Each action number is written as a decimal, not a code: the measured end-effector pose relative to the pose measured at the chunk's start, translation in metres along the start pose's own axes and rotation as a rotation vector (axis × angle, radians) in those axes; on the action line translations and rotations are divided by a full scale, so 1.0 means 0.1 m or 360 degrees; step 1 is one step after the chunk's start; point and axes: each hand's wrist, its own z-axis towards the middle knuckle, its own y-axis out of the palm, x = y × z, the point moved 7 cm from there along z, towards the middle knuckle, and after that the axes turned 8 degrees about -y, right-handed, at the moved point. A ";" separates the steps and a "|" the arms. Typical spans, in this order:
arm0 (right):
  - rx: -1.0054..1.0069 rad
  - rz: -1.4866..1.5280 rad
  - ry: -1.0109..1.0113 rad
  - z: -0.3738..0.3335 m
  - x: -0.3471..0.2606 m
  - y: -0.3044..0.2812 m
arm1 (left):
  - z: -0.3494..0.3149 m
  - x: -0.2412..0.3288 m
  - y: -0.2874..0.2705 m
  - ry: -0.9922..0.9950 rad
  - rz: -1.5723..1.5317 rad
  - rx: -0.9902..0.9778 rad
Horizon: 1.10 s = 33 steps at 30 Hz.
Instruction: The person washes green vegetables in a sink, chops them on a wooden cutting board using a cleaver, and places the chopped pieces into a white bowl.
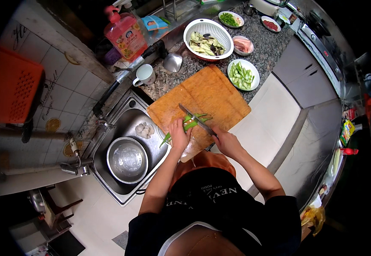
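A wooden cutting board (pixel 209 87) lies at the counter's near edge, its left corner reaching over the sink. Long green peppers (pixel 189 126) rest on its near part. My left hand (pixel 180 135) is closed over them, pressing them to the board, and one pepper's tip sticks out to its left. In my right hand (pixel 226 141) is a kitchen knife (pixel 199 122), its blade slanting across the peppers just beyond my left fingers. Past the board's right corner stands a white plate (pixel 258 81) of green pepper pieces (pixel 241 76).
Behind the board are a white colander (pixel 229 51) of eggplant slices, a bowl of meat (pixel 243 45) and small plates of chopped food. A spatula (pixel 172 62) and mug (pixel 145 74) sit left. The sink (pixel 157 150) holds a metal basin (pixel 128 159) and a grey cloth-like lump (pixel 144 130).
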 end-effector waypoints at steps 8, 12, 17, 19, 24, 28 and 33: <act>-0.0222 -0.0173 0.0082 0.08 -0.03 0.10 | -0.04 -0.19 0.02 0.0196 -0.0259 0.0152; -0.0303 -0.0297 0.0107 0.29 0.10 0.40 | -0.02 -0.17 0.05 0.0194 -0.0283 0.0091; -0.0116 -0.0134 0.0025 0.65 0.11 0.51 | 0.01 -0.17 0.07 0.0206 -0.0301 0.0074; -0.0017 -0.0107 -0.0025 0.68 0.08 0.34 | 0.02 -0.23 0.11 0.0100 -0.0262 -0.0051; 0.0308 0.0172 -0.0075 0.44 0.24 -0.43 | 0.18 0.23 0.12 0.0200 0.0018 0.0002; 0.0371 0.0328 0.0306 0.33 0.26 -0.84 | 0.45 0.27 0.71 0.0178 0.0421 -0.0424; 0.0481 0.0596 0.0298 0.21 0.58 -0.76 | 0.70 0.32 0.82 0.0212 0.0370 -0.0177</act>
